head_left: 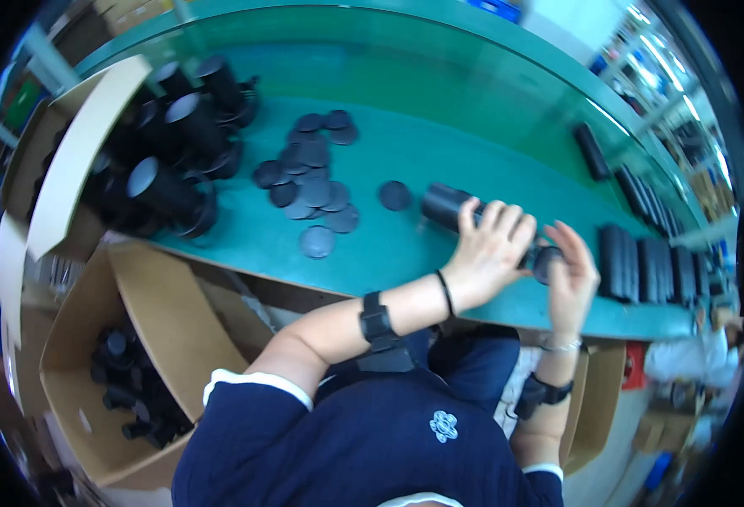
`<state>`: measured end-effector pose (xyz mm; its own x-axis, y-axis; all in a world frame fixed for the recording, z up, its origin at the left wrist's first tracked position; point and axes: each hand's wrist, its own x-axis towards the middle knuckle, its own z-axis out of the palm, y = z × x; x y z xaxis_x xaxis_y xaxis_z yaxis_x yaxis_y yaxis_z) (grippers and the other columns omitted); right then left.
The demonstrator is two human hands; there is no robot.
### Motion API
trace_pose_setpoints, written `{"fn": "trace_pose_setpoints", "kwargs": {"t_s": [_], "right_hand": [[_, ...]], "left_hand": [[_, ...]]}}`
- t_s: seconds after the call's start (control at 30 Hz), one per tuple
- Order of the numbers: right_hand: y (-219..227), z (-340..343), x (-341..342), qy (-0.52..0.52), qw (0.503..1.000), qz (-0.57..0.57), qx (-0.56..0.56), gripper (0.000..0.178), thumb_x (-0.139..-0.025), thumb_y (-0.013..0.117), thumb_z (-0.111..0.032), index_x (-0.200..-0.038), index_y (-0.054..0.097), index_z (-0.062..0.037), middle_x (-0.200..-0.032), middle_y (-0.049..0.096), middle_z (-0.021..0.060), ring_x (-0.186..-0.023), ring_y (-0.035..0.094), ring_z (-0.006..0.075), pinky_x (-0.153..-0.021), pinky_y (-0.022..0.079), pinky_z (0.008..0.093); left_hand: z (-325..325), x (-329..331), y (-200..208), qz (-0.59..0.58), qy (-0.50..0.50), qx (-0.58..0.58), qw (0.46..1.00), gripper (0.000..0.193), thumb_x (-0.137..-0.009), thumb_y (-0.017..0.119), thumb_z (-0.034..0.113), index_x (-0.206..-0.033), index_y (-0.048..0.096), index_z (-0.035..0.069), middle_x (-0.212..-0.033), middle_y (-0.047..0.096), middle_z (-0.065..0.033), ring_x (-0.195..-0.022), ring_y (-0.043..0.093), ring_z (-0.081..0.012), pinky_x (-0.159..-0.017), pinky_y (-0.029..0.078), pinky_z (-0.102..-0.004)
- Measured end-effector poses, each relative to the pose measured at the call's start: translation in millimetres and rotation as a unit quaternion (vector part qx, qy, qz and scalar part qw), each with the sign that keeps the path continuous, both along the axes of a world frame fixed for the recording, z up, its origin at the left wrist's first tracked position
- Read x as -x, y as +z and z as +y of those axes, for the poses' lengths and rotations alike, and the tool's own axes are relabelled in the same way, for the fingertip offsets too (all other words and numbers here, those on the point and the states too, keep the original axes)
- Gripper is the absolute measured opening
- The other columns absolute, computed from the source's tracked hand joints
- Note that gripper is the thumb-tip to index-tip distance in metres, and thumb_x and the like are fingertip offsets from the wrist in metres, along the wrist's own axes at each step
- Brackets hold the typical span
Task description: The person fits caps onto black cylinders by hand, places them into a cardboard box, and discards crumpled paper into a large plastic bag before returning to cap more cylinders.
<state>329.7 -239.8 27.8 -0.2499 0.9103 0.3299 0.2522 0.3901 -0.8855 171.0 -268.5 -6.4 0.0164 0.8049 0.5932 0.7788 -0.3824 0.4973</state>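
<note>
My left hand (492,253) is wrapped over a black cylinder (446,205), which lies slanted above the green table. Its far-left end sticks out past my fingers. At the other end, my right hand (573,275) has its fingers curved around a black round cap (547,263). Whether the cap touches the cylinder is hard to make out behind my fingers. One black disc (395,195) lies alone on the table, left of the cylinder. Farther left is a loose pile of black discs (313,191), some overlapping.
Black cylindrical parts (184,127) stand crowded at the table's left end beside a cardboard flap (93,156). Below is an open cardboard box (165,338) with black parts inside. Several black cylinders (618,262) line the right side. A green raised panel (439,93) borders the back.
</note>
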Motion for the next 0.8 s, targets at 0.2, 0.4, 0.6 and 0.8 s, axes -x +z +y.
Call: {"fn": "trace_pose_setpoints", "kwargs": {"t_s": [0.2,0.4,0.6,0.8], "right_hand": [[-21.5,73.8,40.6,0.111,0.990,0.034,0.076,0.035,-0.086,0.041,0.007,-0.118,0.051,0.0029,-0.112,0.052,0.0112,-0.105,0.061,0.0228,-0.087,0.048,0.0302],[-61.5,102.9,158.4,0.322,0.937,-0.008,0.135,0.038,-0.082,0.055,0.002,-0.120,0.055,-0.0009,-0.107,0.060,0.0098,-0.100,0.061,0.0184,-0.087,0.047,0.0290],[-56.6,137.3,250.9,0.300,0.925,-0.200,-0.121,0.031,-0.085,0.060,-0.010,-0.115,0.060,-0.0011,-0.110,0.063,0.0133,-0.101,0.060,0.0260,-0.088,0.047,0.0343],[-84.4,139.2,314.3,0.224,0.889,-0.354,-0.185,0.063,-0.079,0.069,-0.033,-0.132,0.049,-0.0047,-0.129,0.055,0.0173,-0.122,0.048,0.0339,-0.101,0.039,0.0437]], "left_hand": [[-42.3,51.1,33.7,-0.217,-0.085,0.045,0.971,0.077,-0.068,0.079,0.043,-0.125,0.044,0.006,-0.119,0.047,-0.0135,-0.117,0.043,-0.0320,-0.100,0.027,-0.0465],[-60.3,105.2,41.0,-0.368,-0.359,0.186,0.837,0.060,-0.073,0.077,0.014,-0.123,0.045,0.005,-0.112,0.056,-0.0081,-0.106,0.054,-0.0166,-0.091,0.043,-0.0304],[-78.0,142.0,36.2,-0.399,-0.363,0.181,0.823,0.066,-0.071,0.080,0.015,-0.126,0.046,0.004,-0.115,0.053,-0.0059,-0.108,0.051,-0.0156,-0.095,0.040,-0.0308],[-79.8,152.6,21.4,-0.486,-0.342,0.179,0.784,0.064,-0.070,0.081,0.014,-0.124,0.048,0.003,-0.115,0.056,-0.0087,-0.111,0.052,-0.0181,-0.097,0.040,-0.0332]]}}
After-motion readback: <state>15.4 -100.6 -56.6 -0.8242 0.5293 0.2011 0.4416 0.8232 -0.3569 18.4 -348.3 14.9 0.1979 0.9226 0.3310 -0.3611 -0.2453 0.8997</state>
